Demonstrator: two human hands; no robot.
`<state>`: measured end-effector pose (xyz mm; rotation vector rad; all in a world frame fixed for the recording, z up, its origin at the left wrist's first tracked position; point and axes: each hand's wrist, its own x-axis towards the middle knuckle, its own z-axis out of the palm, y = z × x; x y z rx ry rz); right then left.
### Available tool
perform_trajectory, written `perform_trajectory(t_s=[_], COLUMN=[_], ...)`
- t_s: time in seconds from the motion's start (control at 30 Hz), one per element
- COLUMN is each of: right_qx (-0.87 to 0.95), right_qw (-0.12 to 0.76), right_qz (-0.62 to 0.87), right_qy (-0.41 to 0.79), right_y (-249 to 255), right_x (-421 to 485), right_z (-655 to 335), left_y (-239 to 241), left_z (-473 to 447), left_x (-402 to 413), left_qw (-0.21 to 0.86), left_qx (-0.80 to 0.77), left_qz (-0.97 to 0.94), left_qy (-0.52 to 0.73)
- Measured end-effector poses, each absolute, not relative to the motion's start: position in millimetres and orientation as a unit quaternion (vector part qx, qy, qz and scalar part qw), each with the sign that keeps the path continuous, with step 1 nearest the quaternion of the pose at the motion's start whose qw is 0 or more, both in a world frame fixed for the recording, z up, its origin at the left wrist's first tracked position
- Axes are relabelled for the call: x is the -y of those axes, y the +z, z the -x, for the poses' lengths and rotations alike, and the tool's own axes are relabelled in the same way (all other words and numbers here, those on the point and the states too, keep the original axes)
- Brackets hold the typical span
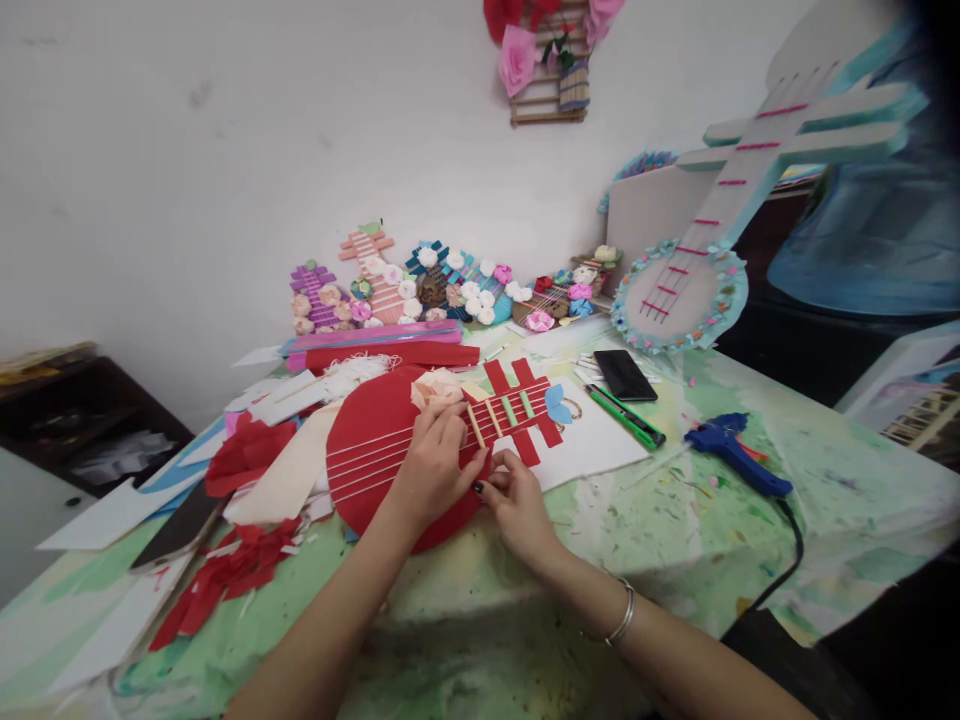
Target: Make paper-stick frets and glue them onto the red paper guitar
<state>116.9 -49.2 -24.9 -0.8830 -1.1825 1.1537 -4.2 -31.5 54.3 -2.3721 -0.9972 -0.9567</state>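
A red paper lute (375, 440) with a round body, thin pale strings and a red cross-barred neck (525, 395) lies on the paint-stained table (675, 520). My left hand (435, 465) rests on the body, fingers curled and pressing on the strings near the neck joint. My right hand (517, 500), with a bracelet on the wrist, pinches the lute's lower edge just right of the left hand. A cream paper flower (436, 385) sits on the body above my fingers. A blue paper piece (559, 403) lies at the neck's end.
A black phone (624, 374), a green utility knife (626, 417) and a blue glue gun (733, 455) with its cord lie to the right. Red and cream paper scraps (240, 500) pile up on the left. Small flowered paper lutes (420, 290) line the wall; a large turquoise one (697, 270) leans at right.
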Motion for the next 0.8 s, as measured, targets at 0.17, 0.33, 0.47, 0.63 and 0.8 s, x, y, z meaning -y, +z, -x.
perform_trajectory(t_s=[0.17, 0.33, 0.47, 0.63, 0.8], right_qx=[0.514, 0.516, 0.516, 0.517, 0.52], right_qw=[0.592, 0.588, 0.589, 0.588, 0.587], right_qz=[0.379, 0.373, 0.375, 0.378, 0.372], right_qy=[0.491, 0.499, 0.497, 0.494, 0.497], right_y=[-25.4, -25.2, -24.5, -24.6, -24.9], right_x=[48.9, 48.2, 48.2, 49.0, 48.6], right_z=[-117.5, -117.2, -117.2, -118.1, -118.0], left_y=[55.7, 57.7, 56.4, 56.0, 59.5], left_z=[4.3, 3.6, 4.6, 7.5, 7.2], left_x=[31.6, 31.3, 31.1, 31.6, 32.2], left_qw=[0.189, 0.192, 0.194, 0.189, 0.183], left_qx=[0.358, 0.359, 0.36, 0.359, 0.362], left_qz=[0.85, 0.849, 0.85, 0.852, 0.853], left_qy=[-0.338, -0.336, -0.333, -0.332, -0.327])
